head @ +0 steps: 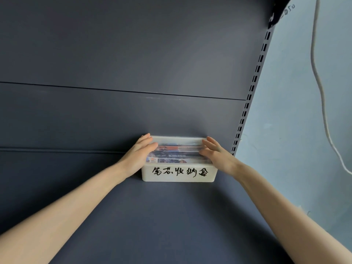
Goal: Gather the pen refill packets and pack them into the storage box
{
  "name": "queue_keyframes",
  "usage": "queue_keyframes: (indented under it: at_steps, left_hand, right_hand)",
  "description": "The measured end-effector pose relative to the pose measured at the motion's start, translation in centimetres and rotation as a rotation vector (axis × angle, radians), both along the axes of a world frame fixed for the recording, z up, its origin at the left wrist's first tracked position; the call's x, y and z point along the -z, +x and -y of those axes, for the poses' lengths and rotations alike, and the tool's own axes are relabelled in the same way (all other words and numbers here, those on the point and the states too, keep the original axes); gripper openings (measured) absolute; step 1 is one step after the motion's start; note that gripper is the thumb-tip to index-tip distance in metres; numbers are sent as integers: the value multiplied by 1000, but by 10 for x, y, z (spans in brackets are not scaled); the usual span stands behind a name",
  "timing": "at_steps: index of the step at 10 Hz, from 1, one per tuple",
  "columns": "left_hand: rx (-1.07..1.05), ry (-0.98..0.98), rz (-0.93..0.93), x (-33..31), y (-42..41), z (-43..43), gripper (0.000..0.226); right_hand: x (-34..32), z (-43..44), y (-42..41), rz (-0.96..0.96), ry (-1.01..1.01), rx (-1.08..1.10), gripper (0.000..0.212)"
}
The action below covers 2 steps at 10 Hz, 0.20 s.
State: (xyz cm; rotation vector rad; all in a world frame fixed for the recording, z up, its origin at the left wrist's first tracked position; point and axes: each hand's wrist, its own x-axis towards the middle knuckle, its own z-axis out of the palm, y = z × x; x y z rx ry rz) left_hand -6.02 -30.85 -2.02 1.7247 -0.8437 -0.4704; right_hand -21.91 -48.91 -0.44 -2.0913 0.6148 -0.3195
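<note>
A white translucent storage box (179, 177) with black handwritten characters on its front stands on the dark shelf against the back panel. Several pen refill packets (178, 153) lie stacked inside it, their printed faces showing from above. My left hand (140, 155) lies against the box's left end with straight fingers reaching over the rim onto the packets. At the right end my right hand (217, 153) does the same, fingers extended and touching the packets' right edge. Neither hand curls round anything.
The dark grey shelf board (152, 216) spreads toward me in front of the box. A slotted upright (249, 96) runs along the shelf's right edge. Beyond it is a pale wall (295, 111) with a white cable (322, 92) hanging down.
</note>
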Motion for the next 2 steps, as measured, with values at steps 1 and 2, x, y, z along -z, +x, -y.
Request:
queue_keyframes:
  at_steps: [1,2]
  left_hand:
    - [6,-118,-159,2,1,-2,47]
    - [-123,-211,-119,-2,3,-5,43]
  right_hand:
    - [5,4,3,85,179,3,57]
    - [10,11,3,229,285,74,71]
